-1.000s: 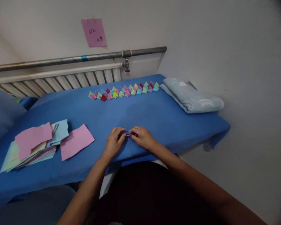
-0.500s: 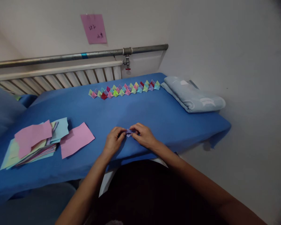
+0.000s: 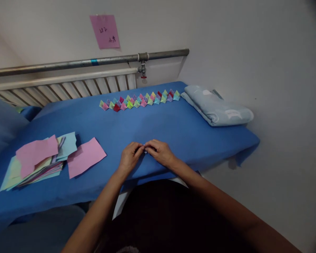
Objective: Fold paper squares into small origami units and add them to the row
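Observation:
A small purple folded paper piece (image 3: 145, 151) is pinched between my two hands just above the blue cloth (image 3: 147, 130), near its front edge. My left hand (image 3: 131, 155) grips it from the left with thumb and forefinger. From the other side my right hand (image 3: 159, 151) closes on it, fingertips touching those of the left. Most of the paper is hidden behind the fingers. Farther back, two rows of folded paper pieces (image 3: 137, 103) in many colours lie in a long strip.
On the left lies a stack of coloured paper (image 3: 39, 174) with a torn pink sheet (image 3: 38, 153) on top. A pink sheet (image 3: 85, 158) rests beside it. A folded grey-blue blanket (image 3: 218, 109) sits at the right, by the wall. Behind runs a radiator (image 3: 76, 86) under a metal pipe (image 3: 116, 60).
My hands have drawn closer together, and the fingertips now meet over the purple paper. Less of the paper shows than before. Nothing else on the bed has moved.

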Motion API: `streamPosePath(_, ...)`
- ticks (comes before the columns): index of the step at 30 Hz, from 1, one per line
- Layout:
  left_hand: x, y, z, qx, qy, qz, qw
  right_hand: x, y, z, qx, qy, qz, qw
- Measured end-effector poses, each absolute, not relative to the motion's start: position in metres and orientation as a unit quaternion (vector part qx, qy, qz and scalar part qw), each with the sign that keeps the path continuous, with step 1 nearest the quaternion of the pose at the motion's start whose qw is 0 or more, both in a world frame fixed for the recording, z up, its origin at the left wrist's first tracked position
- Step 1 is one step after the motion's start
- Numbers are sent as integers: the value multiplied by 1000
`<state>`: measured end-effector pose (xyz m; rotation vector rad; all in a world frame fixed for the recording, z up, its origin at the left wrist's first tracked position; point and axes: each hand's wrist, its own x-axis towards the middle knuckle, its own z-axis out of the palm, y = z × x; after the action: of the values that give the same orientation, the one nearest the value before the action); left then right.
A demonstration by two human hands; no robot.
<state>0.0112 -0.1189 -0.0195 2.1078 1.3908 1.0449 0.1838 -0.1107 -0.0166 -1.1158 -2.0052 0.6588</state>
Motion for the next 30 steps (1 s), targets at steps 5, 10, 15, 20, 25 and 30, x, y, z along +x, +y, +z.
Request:
streamPosePath(5,13,-119,-19,752,502,378,197,184,-111,-16,-436,-780,257,369)
streamPosePath(10,13,-120,-17,744,510,386,193,183,-113,-15,-439,-781,249,369)
streamPosePath(15,13,-122,-17,728,527,397,188,183,-116,-15,-458,-773,218,381)
streamPosePath(20,12,-124,-17,712,541,409,182,184,-117,-16,-479,-755,193,404)
streamPosePath(25,12,-124,-18,701,548,419,181,184,-119,-16,-510,-730,175,419)
streamPosePath(30,12,-124,-19,703,545,420,181,183,-120,-16,-526,-721,171,417)
